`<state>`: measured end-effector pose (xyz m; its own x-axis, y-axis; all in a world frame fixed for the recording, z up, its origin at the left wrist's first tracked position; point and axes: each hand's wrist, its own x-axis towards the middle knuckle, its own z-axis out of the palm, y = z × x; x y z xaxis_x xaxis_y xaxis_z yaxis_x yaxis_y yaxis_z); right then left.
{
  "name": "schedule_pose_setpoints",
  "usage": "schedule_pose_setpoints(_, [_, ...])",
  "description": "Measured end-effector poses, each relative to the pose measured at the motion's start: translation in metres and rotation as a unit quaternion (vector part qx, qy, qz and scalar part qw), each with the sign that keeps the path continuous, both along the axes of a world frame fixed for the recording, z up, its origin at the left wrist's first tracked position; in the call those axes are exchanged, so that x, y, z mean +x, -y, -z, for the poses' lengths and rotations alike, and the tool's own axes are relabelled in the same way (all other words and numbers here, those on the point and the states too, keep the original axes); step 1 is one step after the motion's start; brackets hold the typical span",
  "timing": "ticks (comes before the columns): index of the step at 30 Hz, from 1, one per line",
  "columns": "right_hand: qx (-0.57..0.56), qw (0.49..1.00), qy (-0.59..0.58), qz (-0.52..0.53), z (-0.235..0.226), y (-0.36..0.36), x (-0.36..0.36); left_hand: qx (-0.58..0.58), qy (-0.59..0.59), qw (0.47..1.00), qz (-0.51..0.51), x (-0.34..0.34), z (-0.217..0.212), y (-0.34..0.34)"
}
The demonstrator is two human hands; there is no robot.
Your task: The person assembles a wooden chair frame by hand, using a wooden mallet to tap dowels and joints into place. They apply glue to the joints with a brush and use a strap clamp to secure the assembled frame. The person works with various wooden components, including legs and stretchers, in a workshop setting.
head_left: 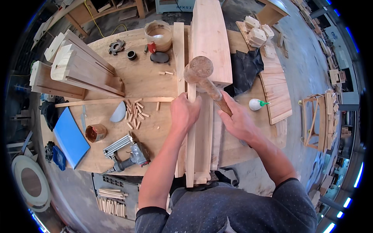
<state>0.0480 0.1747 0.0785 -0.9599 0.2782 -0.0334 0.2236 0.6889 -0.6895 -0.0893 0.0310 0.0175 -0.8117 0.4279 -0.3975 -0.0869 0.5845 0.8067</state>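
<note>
1 wooden mallet [210, 86] is gripped by its handle in the right hand [237, 119], its head seen over the far end of a narrow wooden strip [190, 155]; whether they touch cannot be told. That strip is clasped by the left hand [185, 111] along the left side of a long wooden assembly [203, 151]. Loose dowels [135, 112] and a pneumatic nailer [137, 155] are placed leftward on the plywood workbench [241, 155], a glue bottle [255, 104] rightward.

Woodworking workshop: mallet [202, 67], nail gun [138, 154], wooden dowels [145, 115]
</note>
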Motion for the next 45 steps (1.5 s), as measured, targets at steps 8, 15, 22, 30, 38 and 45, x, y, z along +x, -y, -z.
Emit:
schedule_pose_setpoints(8, [0.047, 0.999, 0.011, -0.019, -0.003, -0.003, 0.000, 0.077, -0.127, 0.983, -0.110, 0.012, 0.032, -0.006])
schedule_pose_setpoints(15, [0.040, 0.999, -0.011, -0.014, -0.009, -0.001, -0.002, 0.069, -0.050, 0.991, -0.107, 0.012, 0.014, -0.004])
schedule_pose_setpoints(22, [0.048, 0.996, 0.065, -0.041, -0.007, -0.006, -0.009, 0.073, -0.039, 0.990, -0.113, 0.013, 0.011, -0.004])
schedule_pose_setpoints(30, [-0.051, 0.984, -0.157, 0.063, -0.038, -0.002, -0.002, 0.059, -0.040, 0.989, -0.127, 0.013, 0.012, -0.003])
schedule_pose_setpoints(38, [0.067, 0.992, 0.093, -0.060, -0.021, -0.010, -0.015, 0.084, -0.047, 0.988, -0.122, 0.007, 0.009, -0.002])
schedule_pose_setpoints(45, [0.005, 0.992, -0.122, 0.037, -0.073, 0.000, -0.014, 0.081, -0.032, 0.988, -0.130, 0.010, 0.019, 0.001])
